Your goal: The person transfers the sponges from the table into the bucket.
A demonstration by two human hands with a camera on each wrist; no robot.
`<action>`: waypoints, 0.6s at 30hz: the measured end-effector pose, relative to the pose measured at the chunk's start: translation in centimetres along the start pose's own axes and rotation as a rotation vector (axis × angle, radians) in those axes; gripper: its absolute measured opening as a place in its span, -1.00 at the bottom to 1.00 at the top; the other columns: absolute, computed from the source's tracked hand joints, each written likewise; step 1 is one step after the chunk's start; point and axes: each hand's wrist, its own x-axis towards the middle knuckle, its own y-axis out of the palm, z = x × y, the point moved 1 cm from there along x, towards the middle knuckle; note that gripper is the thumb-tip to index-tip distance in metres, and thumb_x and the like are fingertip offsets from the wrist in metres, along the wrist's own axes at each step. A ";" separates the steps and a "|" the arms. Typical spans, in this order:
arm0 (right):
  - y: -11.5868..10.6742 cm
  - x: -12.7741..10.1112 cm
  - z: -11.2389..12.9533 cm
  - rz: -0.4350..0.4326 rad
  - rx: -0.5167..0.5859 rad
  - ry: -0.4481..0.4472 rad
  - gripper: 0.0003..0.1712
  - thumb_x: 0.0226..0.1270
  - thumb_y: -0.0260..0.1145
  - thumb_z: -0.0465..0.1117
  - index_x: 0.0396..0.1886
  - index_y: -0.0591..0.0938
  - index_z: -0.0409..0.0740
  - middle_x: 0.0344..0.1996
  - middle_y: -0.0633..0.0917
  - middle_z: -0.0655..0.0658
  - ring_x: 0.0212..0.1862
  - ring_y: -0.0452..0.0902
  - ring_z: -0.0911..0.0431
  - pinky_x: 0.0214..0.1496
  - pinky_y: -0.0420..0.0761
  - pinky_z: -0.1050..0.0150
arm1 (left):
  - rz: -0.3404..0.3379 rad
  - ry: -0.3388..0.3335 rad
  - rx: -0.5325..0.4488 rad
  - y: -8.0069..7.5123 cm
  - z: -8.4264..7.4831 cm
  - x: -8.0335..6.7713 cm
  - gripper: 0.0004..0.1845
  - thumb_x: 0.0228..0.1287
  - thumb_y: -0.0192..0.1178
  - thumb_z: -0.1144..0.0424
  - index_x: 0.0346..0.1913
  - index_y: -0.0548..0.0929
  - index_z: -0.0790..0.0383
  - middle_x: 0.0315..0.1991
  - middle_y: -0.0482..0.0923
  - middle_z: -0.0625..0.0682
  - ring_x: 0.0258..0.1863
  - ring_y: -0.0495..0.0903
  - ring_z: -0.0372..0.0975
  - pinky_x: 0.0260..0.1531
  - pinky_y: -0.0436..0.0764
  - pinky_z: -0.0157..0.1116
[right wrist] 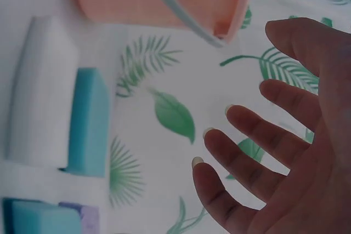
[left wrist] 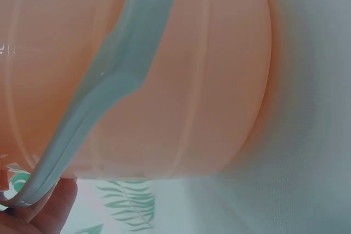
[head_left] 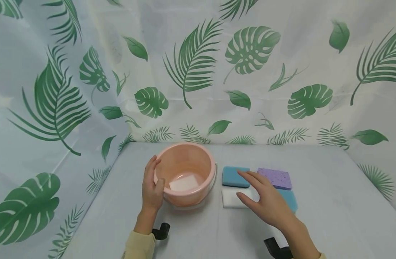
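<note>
A pink bucket with a grey handle stands upright on the table, and a white block lies flat inside it. My left hand grips the bucket's left rim, thumb near the front of the rim. Over the sponges hovers my right hand, fingers spread and holding nothing. Beneath and around it lie a blue sponge, a white block, a purple sponge and a second blue sponge, partly hidden by the hand.
The table has a pale cover. A white curtain printed with green leaves rises behind it and along both sides. Black wrist mounts show near both wrists.
</note>
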 end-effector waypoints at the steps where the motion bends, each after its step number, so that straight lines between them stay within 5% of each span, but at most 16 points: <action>1: 0.0 -0.3 -0.3 0.000 0.003 0.009 -0.31 0.31 0.43 -0.03 0.42 0.49 0.01 0.30 0.50 -0.26 0.33 0.37 -0.26 0.16 0.47 -0.33 | 0.002 -0.001 0.000 0.0 0.0 0.0 -0.36 0.06 -0.06 0.48 0.31 0.48 0.42 0.46 0.28 0.21 0.46 0.23 0.02 0.36 0.19 0.16; 18: -1.2 -3.9 -6.6 -0.001 -0.085 0.158 -0.30 0.28 0.46 -0.11 0.38 0.48 -0.18 0.26 0.49 -0.35 0.25 0.40 -0.37 0.10 0.44 -0.40 | 0.010 0.002 -0.004 0.0 -0.1 0.0 -0.36 0.06 -0.07 0.46 0.31 0.47 0.44 0.46 0.27 0.22 0.47 0.22 0.04 0.34 0.21 0.21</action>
